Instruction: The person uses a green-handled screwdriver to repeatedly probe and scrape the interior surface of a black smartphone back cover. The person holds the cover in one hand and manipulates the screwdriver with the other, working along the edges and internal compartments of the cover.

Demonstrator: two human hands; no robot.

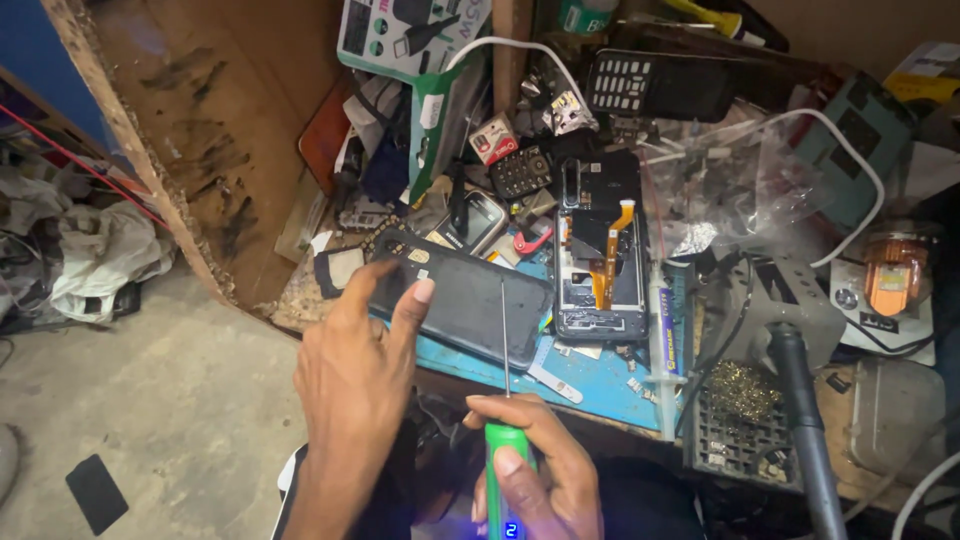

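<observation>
My left hand point(355, 375) rests its fingertips on a dark phone back cover point(470, 295) lying on the blue work mat point(590, 375). My right hand point(535, 470) grips a green-handled screwdriver point(506, 440) upright, its thin shaft rising in front of the cover's right end. Just right of the cover lies an opened phone point(600, 250) with its circuit board and an orange flex cable exposed.
Keypad phones point(655, 85) and loose parts crowd the back of the bench. A clear plastic bag point(740, 180), a white cable point(850, 150), a soldering iron stand point(745, 415) and a syringe point(660, 340) sit at right. The bare floor lies at left.
</observation>
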